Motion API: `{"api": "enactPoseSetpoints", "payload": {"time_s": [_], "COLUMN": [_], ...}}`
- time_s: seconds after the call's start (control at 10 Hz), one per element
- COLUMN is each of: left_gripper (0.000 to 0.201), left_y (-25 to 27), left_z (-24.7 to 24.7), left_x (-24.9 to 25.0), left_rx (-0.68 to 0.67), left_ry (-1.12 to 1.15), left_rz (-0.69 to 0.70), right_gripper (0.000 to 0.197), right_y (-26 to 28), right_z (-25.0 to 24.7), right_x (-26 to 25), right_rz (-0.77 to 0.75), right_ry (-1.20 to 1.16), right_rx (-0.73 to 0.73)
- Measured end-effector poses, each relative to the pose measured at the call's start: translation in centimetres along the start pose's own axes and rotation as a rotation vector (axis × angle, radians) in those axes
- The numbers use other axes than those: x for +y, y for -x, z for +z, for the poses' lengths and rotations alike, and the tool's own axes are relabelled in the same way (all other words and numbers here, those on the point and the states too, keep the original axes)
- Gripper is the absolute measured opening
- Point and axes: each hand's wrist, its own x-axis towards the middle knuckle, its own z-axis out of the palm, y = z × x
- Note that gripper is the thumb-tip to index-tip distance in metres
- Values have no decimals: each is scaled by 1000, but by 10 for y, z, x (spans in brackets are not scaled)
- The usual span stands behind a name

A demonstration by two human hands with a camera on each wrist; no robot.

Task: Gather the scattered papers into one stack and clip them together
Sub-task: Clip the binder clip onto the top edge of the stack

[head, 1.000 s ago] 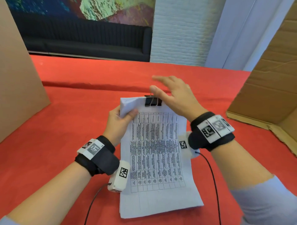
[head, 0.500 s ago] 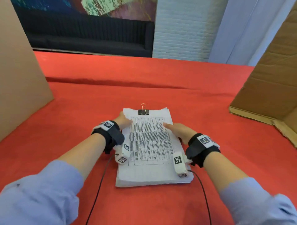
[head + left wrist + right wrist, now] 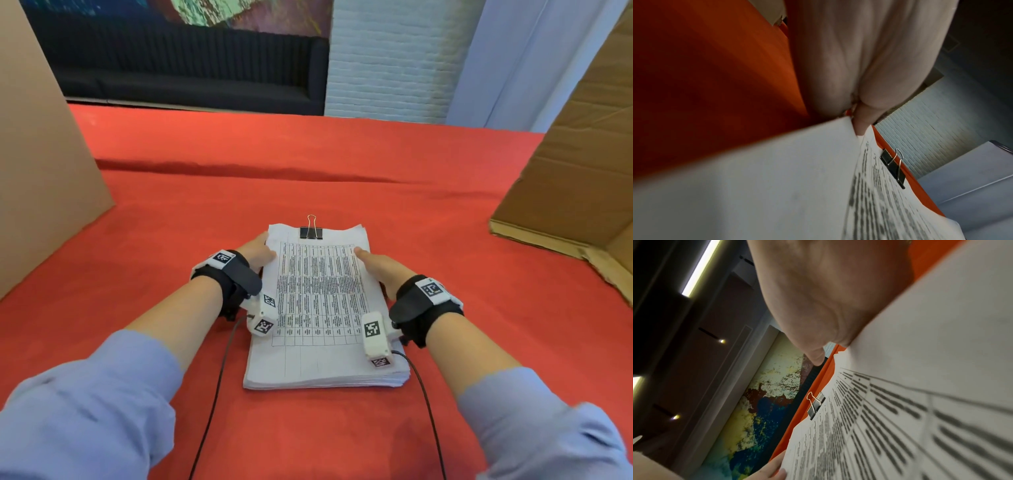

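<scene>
A thick stack of white printed papers [image 3: 322,308] lies on the red table, bound at its far edge by a black binder clip [image 3: 311,232]. My left hand [image 3: 257,255] holds the stack's far left edge; its thumb [image 3: 860,125] presses on the top sheet near the corner, and the fingers are hidden below. My right hand [image 3: 376,269] holds the far right edge with the thumb [image 3: 816,358] over the top sheet, fingers hidden. The clip [image 3: 893,168] [image 3: 816,405] stands free of both hands, one wire handle upright.
A tall cardboard panel [image 3: 44,171] stands at the left, and an open cardboard box [image 3: 582,178] lies at the right. The red cloth [image 3: 308,164] stretches back to a dark sofa [image 3: 191,68]. Two thin black cables [image 3: 214,394] trail from my wrists toward me.
A second ago the stack was tilted up with my right hand at the clip. It now lies flat, and both hands have moved to its two sides.
</scene>
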Motion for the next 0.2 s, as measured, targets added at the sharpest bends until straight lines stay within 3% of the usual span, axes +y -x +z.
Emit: {"api": "enactPoseSetpoints", "payload": {"time_s": [0.2], "left_gripper": [40], "left_y": [-25], "left_z": [-13], "left_x": [20], "left_rx": [58], "left_ry": [222], "left_rz": [-76], "right_gripper": [66], "right_y": [-23], "right_z": [-21], "right_x": [-47], "right_rz": [-26], "right_ry": [131], "right_rx": [197]}}
